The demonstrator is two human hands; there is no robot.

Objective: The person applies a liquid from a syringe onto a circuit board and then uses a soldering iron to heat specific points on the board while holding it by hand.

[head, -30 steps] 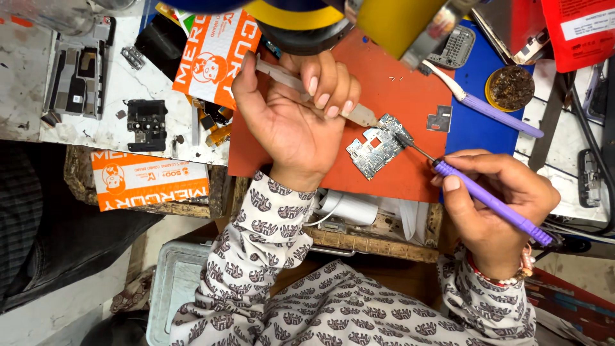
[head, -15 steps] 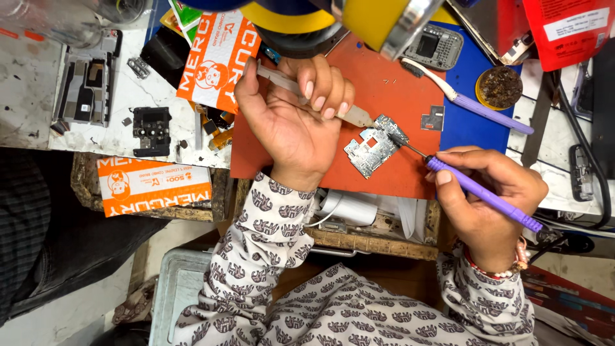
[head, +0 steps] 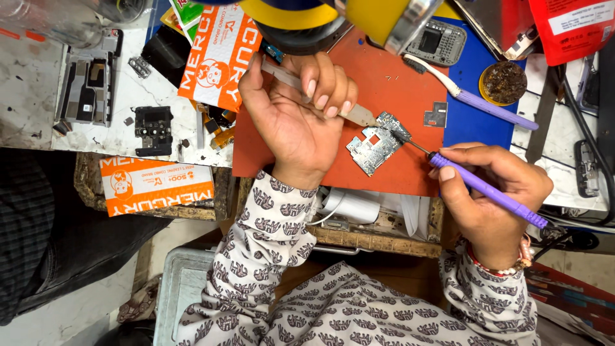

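A small silver circuit board (head: 373, 144) lies on an orange work mat (head: 397, 70). My left hand (head: 295, 122) grips metal tweezers (head: 359, 115), whose tips press the board's top edge. My right hand (head: 493, 192) holds a purple soldering iron (head: 487, 189) like a pen, and its thin tip touches the board's upper right corner. Both wrists rest near the mat's front edge.
A purple toothbrush (head: 474, 96) and a round tin of brown flux (head: 503, 82) lie on a blue mat at the right. Phone frames (head: 86, 83), a black part (head: 152, 131) and orange packets (head: 157, 186) sit at the left. A yellow lamp head (head: 333, 19) hangs above. Cables run along the right edge.
Both hands keep their grips and stay on the board. The view has shifted slightly; the iron's tip stays at the board's corner.
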